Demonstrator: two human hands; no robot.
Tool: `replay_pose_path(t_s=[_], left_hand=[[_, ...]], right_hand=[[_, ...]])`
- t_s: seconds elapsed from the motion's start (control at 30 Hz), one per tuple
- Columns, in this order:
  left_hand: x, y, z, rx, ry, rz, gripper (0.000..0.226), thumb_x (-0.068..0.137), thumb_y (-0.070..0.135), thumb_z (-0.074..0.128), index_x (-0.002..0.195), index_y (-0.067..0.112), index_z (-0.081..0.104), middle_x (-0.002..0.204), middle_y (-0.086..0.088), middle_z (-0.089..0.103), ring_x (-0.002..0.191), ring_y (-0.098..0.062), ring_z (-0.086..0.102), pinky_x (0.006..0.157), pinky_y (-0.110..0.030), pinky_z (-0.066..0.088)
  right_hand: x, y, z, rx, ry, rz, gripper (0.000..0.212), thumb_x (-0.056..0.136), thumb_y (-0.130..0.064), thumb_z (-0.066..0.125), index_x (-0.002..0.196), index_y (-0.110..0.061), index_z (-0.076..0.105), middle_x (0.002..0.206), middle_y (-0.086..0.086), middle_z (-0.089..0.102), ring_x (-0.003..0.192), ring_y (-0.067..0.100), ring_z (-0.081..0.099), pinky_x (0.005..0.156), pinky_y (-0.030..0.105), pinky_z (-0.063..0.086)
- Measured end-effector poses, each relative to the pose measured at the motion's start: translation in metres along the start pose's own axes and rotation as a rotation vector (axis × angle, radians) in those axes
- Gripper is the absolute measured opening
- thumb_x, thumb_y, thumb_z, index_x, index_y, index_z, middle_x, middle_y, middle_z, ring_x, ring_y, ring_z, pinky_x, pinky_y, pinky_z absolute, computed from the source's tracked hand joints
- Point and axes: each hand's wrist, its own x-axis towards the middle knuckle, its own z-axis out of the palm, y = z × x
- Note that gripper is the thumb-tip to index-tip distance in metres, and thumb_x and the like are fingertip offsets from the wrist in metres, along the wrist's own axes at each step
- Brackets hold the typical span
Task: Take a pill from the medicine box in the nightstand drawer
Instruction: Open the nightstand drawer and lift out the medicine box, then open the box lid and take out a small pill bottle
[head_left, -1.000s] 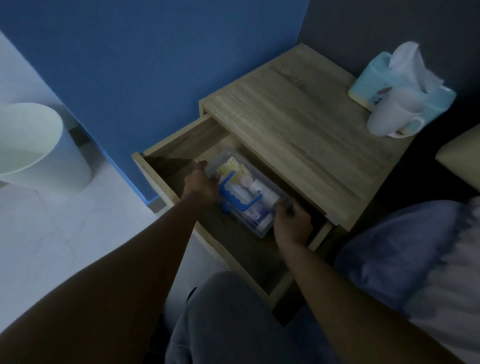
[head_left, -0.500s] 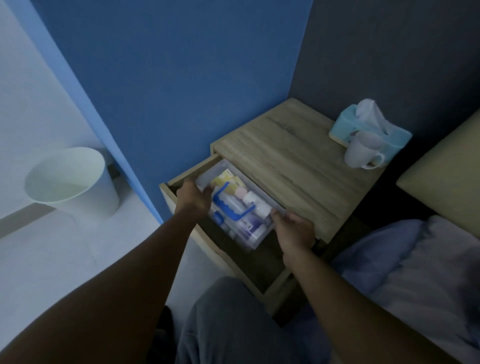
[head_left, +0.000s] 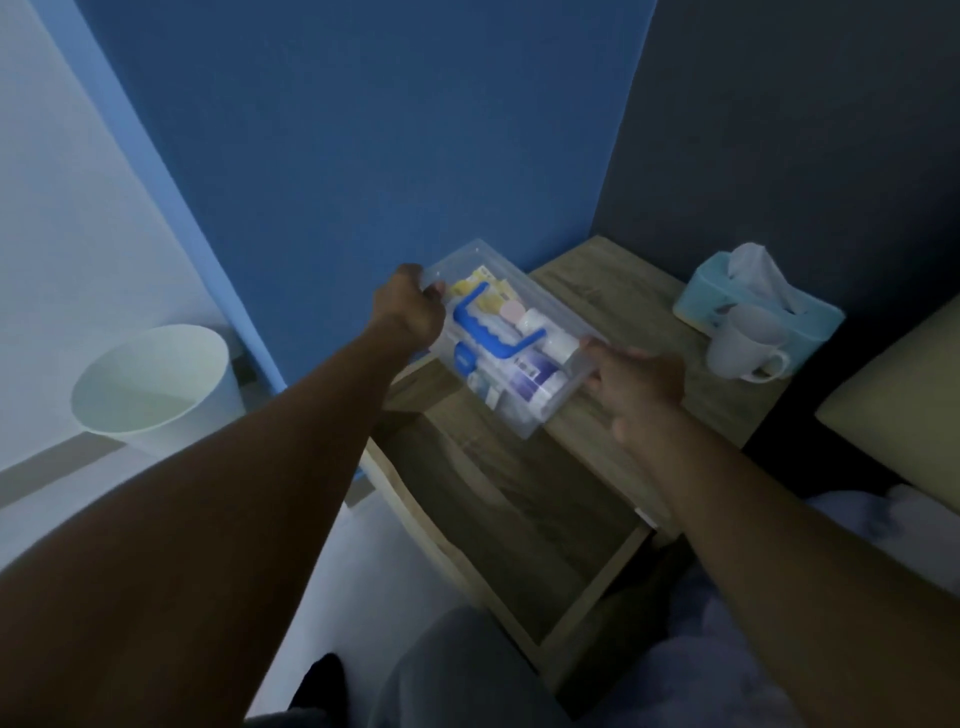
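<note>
The medicine box (head_left: 540, 317) is a clear plastic case with a blue handle, holding bottles and packets. It hangs in the air above the left part of the wooden nightstand (head_left: 613, 306). My left hand (head_left: 410, 306) grips its far left end and my right hand (head_left: 631, 382) grips its near right end. The open drawer (head_left: 524, 514) lies below the box and shows only its bare wooden bottom. The box lid is shut, and no single pill can be made out.
A light blue tissue box (head_left: 701, 296) and a white mug (head_left: 740, 345) stand at the back right of the nightstand top. A white waste bin (head_left: 156, 384) sits on the floor at left. A blue wall rises behind, with bedding at right.
Both hands have lifted the medicine box up out of the drawer to above the nightstand top. The camera has tilted up and back.
</note>
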Motion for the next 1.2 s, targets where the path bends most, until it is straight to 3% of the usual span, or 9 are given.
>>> replay_pose_path(t_s=[0.07,0.23,0.33,0.53,0.63,0.93,1.0,1.1,1.2], left_hand=[[0.019,0.003,0.009,-0.016,-0.005,0.006,0.049,0.097,0.033,0.051,0.141,0.011,0.047,0.14,-0.013,0.054,0.13,-0.031,0.05,0.104,-0.029,0.039],[0.063,0.001,0.036,-0.025,-0.047,0.007,0.049,0.097,0.035,0.05,0.14,0.012,0.048,0.142,-0.01,0.053,0.13,-0.028,0.049,0.099,-0.025,0.037],[0.085,-0.005,0.052,-0.008,-0.065,0.016,0.046,0.097,0.036,0.05,0.136,0.011,0.051,0.137,-0.012,0.056,0.127,-0.029,0.053,0.1,-0.03,0.041],[0.107,-0.016,0.075,0.014,-0.092,0.001,0.05,0.098,0.036,0.05,0.139,0.008,0.049,0.14,-0.012,0.054,0.128,-0.029,0.052,0.104,-0.031,0.042],[0.109,-0.018,0.08,0.033,-0.08,0.014,0.051,0.097,0.038,0.05,0.138,0.008,0.049,0.14,-0.011,0.054,0.127,-0.028,0.052,0.099,-0.029,0.041],[0.108,-0.014,0.081,0.047,-0.093,-0.001,0.049,0.099,0.038,0.047,0.135,0.006,0.05,0.136,-0.016,0.056,0.125,-0.032,0.053,0.103,-0.037,0.045],[0.1,-0.014,0.077,0.07,-0.109,-0.003,0.05,0.1,0.038,0.043,0.139,0.005,0.046,0.141,-0.018,0.052,0.129,-0.034,0.05,0.106,-0.037,0.041],[0.076,-0.024,0.071,0.028,-0.086,0.012,0.055,0.103,0.037,0.038,0.151,0.01,0.031,0.153,-0.014,0.041,0.14,-0.032,0.04,0.113,-0.034,0.03],[0.039,-0.044,0.063,-0.008,-0.054,0.043,0.055,0.103,0.03,0.039,0.152,0.008,0.03,0.155,-0.015,0.038,0.143,-0.03,0.036,0.113,-0.031,0.027]], right_hand=[[0.013,-0.007,0.007,-0.006,0.04,-0.007,0.04,0.068,-0.029,0.09,0.096,-0.006,0.072,0.094,0.01,0.076,0.082,0.022,0.075,0.079,0.041,0.063],[0.047,-0.011,0.018,-0.021,0.099,-0.012,0.034,0.069,-0.032,0.088,0.072,-0.016,0.058,0.089,0.007,0.073,0.082,0.022,0.074,0.077,0.042,0.062],[0.069,-0.011,0.024,-0.066,0.063,0.015,0.033,0.077,-0.034,0.082,0.075,-0.02,0.053,0.092,0.004,0.069,0.082,0.017,0.071,0.07,0.034,0.059],[0.095,-0.004,0.029,-0.074,0.048,-0.01,0.026,0.083,-0.028,0.077,0.073,-0.021,0.054,0.082,-0.001,0.066,0.077,0.014,0.069,0.068,0.033,0.059],[0.103,0.0,0.029,-0.011,0.058,0.006,0.022,0.081,-0.024,0.079,0.073,-0.017,0.06,0.083,0.002,0.07,0.08,0.017,0.073,0.077,0.04,0.062],[0.115,0.004,0.026,-0.087,0.051,-0.022,0.025,0.08,-0.036,0.08,0.079,-0.014,0.068,0.087,0.004,0.075,0.081,0.019,0.075,0.076,0.039,0.062],[0.111,0.001,0.021,-0.169,0.035,0.014,0.032,0.081,-0.044,0.076,0.083,-0.013,0.069,0.087,0.001,0.074,0.077,0.014,0.073,0.068,0.029,0.061],[0.098,0.004,0.005,-0.226,0.08,-0.039,0.028,0.083,-0.045,0.071,0.071,-0.02,0.065,0.074,-0.007,0.068,0.062,0.008,0.062,0.05,0.017,0.045],[0.076,0.017,-0.015,-0.366,0.085,-0.12,0.024,0.085,-0.039,0.063,0.09,-0.018,0.074,0.078,-0.007,0.069,0.067,0.009,0.062,0.046,0.015,0.038]])
